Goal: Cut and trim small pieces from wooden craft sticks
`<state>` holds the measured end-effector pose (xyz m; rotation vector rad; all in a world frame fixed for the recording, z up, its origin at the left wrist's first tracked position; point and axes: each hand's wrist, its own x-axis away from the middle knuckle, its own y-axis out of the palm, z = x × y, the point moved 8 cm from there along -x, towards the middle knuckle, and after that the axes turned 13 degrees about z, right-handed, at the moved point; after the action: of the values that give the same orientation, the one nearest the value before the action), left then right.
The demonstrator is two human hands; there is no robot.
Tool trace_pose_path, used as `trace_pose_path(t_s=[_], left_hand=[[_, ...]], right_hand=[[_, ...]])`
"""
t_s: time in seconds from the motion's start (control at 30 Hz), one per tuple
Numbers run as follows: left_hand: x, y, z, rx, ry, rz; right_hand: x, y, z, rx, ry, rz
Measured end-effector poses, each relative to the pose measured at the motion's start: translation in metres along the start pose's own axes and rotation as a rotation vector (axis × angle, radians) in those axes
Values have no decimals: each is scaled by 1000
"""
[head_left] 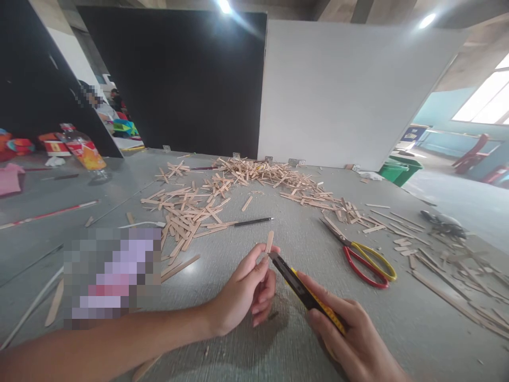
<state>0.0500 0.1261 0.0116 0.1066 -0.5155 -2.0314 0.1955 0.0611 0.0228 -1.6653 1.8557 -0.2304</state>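
Observation:
My left hand point(252, 284) pinches a short wooden craft stick point(270, 241) between thumb and forefinger, its upper end sticking up. Wrapped in my right hand point(350, 329) is a yellow and black utility knife point(302, 289), whose front end meets the stick close to my left thumb. Whether the blade cuts into the wood is too small to tell. Beyond my hands a dark pen point(254, 222) lies on the grey table point(302, 244). To the right rest scissors point(358, 254) with one red and one yellow handle loop.
A heap of craft sticks point(254, 172) spreads along the back and left. Cut pieces point(405, 246) and thin strips lie at right. A drink bottle point(83, 151) stands at left. Black point(186, 79) and white point(350, 95) panels rise behind. A pixelated patch hides part of the left side.

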Motion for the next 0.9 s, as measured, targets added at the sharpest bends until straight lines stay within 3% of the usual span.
trace_pose_path(t_s=[0.1,0.3,0.43,0.53,0.63,0.77,0.9], left_hand=[[0,0,0,-8,1,-5],[0,0,0,-93,30,9],[1,-1,-2,-162,41,13],[6,2,-2,-248,48,-11],[16,15,4,-544,138,-113],[24,30,13,-896,283,-199],[24,31,10,-951,277,-241]], right_hand=[[5,-2,17,-56,152,10],[14,-16,29,-171,370,207],[10,-8,30,-445,496,198],[0,1,31,-665,473,156],[-5,4,38,-748,449,165],[1,11,46,-722,535,108],[3,17,38,-681,517,-12]])
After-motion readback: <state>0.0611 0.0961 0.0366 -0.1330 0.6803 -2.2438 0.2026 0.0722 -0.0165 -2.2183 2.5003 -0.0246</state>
